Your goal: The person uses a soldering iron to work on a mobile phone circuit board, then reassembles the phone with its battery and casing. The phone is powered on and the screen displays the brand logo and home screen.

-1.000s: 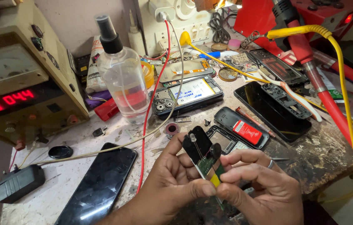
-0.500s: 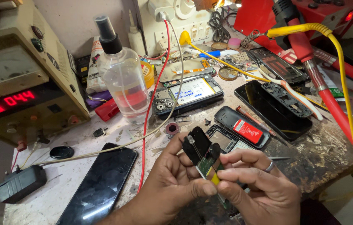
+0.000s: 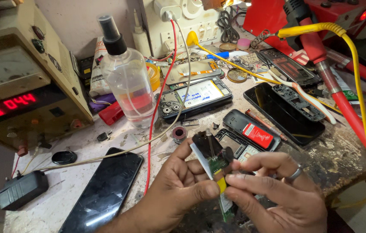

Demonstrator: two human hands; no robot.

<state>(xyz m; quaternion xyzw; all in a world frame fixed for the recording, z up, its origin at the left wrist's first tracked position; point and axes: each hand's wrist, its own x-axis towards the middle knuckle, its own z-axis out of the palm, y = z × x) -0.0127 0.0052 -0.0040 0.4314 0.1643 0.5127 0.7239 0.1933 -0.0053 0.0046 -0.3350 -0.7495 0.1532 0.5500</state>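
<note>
Both my hands hold a small phone part low in the middle of the head view: a green circuit board (image 3: 214, 160) with black components on top and a yellow tab below. My left hand (image 3: 178, 190) grips its lower left side between thumb and fingers. My right hand (image 3: 278, 194), a ring on one finger, pinches its right edge with thumb and forefinger. The piece is tilted, raised above the worn workbench (image 3: 140, 138).
A black phone (image 3: 105, 190) lies left of my hands, an opened phone (image 3: 196, 97) and a spray bottle (image 3: 124, 77) behind. A power supply (image 3: 23, 86) with red digits stands left, a black adapter (image 3: 21, 190) below it. Red and yellow cables (image 3: 355, 121) run along the right.
The board has been turned slightly in my fingers and tilted more upright. My hands stay in nearly the same place over the bench.
</note>
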